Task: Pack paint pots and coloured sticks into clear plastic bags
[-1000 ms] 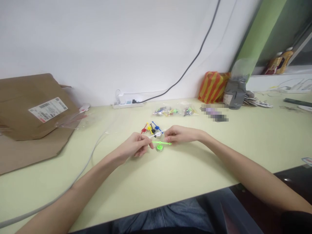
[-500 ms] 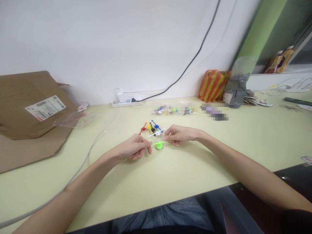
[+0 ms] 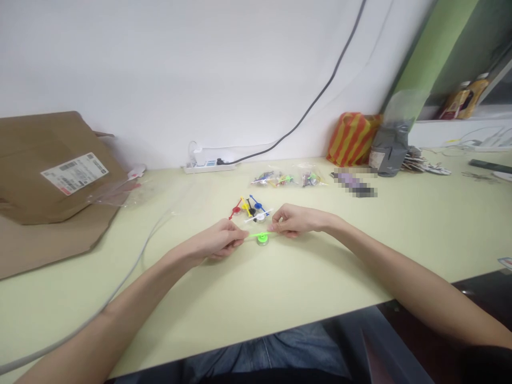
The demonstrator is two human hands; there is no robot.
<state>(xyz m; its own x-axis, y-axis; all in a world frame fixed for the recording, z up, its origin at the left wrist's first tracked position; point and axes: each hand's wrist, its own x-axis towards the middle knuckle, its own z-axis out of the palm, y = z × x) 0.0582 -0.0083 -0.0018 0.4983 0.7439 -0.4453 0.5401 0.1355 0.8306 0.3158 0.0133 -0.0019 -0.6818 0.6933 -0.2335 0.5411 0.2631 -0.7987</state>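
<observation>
A bright green arrow spinner (image 3: 262,238) with a round clear base sits in front of me, between my two hands. Its left end is pinched in my left hand (image 3: 222,241), thumb against forefinger. The other end is pinched by my right hand (image 3: 292,220). Just behind lies a group of like spinners: a red spinner (image 3: 237,210), a yellow spinner (image 3: 245,206), a black spinner (image 3: 252,211), a blue spinner (image 3: 258,206) and a white spinner (image 3: 260,216) nearest my right fingers.
Clear bags of colourful pieces (image 3: 286,178) lie farther back. A power strip (image 3: 210,167) stands by the wall. Brown cardboard packaging (image 3: 48,170) and a grey cable (image 3: 138,266) are at left. A striped bag (image 3: 352,140) and a grey pouch (image 3: 388,149) stand back right.
My left fingers have closed more tightly at the green spinner's left end. My right hand has barely moved. The whole view has shifted slightly.
</observation>
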